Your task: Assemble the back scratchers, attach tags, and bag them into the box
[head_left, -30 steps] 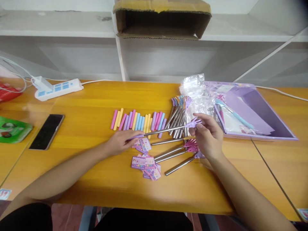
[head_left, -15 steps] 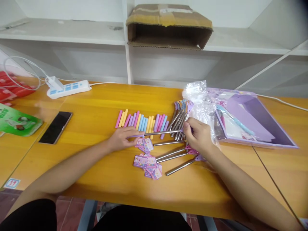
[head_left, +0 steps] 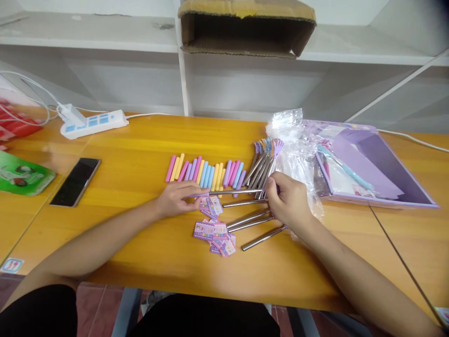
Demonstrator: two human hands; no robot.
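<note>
My left hand (head_left: 178,197) pinches a purple grip sleeve (head_left: 200,194) at the left end of a metal back scratcher (head_left: 235,191). Its other end is inside my right hand (head_left: 287,196), which is closed around it and hides the head. Below this rod lie several loose back scratchers (head_left: 263,238) with bare metal ends. Beside their tips is a pile of small printed cards (head_left: 219,234). Behind my hands runs a row of pink, yellow, blue and purple grip sleeves (head_left: 206,175). A heap of back scratchers (head_left: 261,168) with hand-shaped heads lies behind my right hand.
Clear plastic bags (head_left: 293,145) lie against a purple box (head_left: 414,199) holding a blue-handled back scratcher (head_left: 347,168). At left are a phone (head_left: 75,182), a green packet (head_left: 24,173) and a power strip (head_left: 96,124). A cardboard box (head_left: 245,35) sits on the shelf.
The view has tipped slightly down. The rod between my hands now lies more level, and the purple sleeve stays at its left end in my left hand.
</note>
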